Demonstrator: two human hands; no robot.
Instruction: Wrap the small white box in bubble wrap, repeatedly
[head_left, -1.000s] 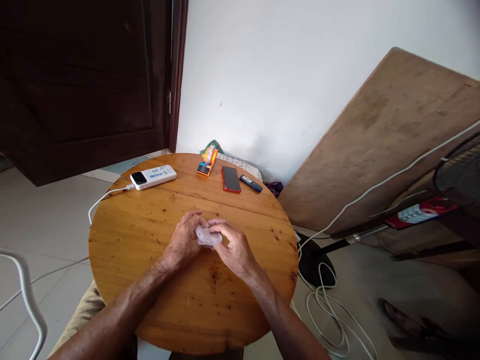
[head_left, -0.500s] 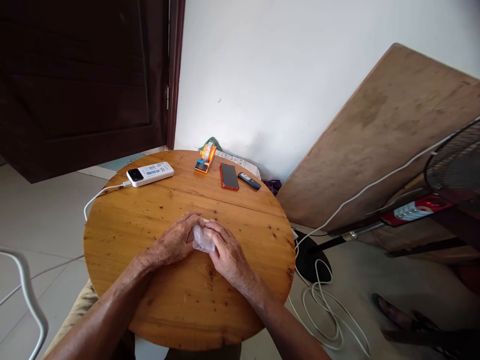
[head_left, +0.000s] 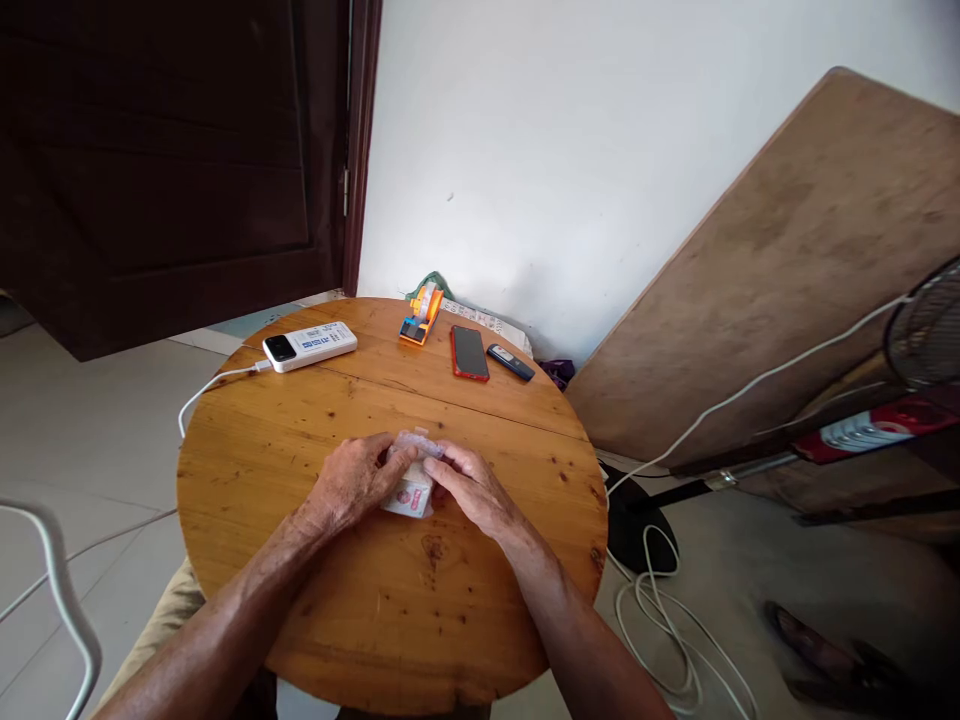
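Note:
Between my hands, over the middle of the round wooden table [head_left: 450, 610], is a small clear plastic case [head_left: 409, 498] with a white, red-printed face towards me. Its far end is see-through and ridged. My left hand [head_left: 358, 478] grips it from the left, thumb lying across the top. From the right, my right hand [head_left: 474, 488] holds it with thumb and fingers closed on the far corner. The fingers cover part of the case, so I cannot tell whether its lid is raised.
Along the table's far side lie a white power bank [head_left: 311, 347] with a cable, an orange tape dispenser [head_left: 421, 315], a red-edged phone [head_left: 469, 353] and a small dark handset [head_left: 511, 362]. Right of the table are a fan [head_left: 870, 425], coiled cable [head_left: 660, 600] and a leaning board [head_left: 795, 260].
The case has been turned in my hands: its clear side faced me before, and now the red-printed face shows. Both hands still hold it. The view has shifted slightly.

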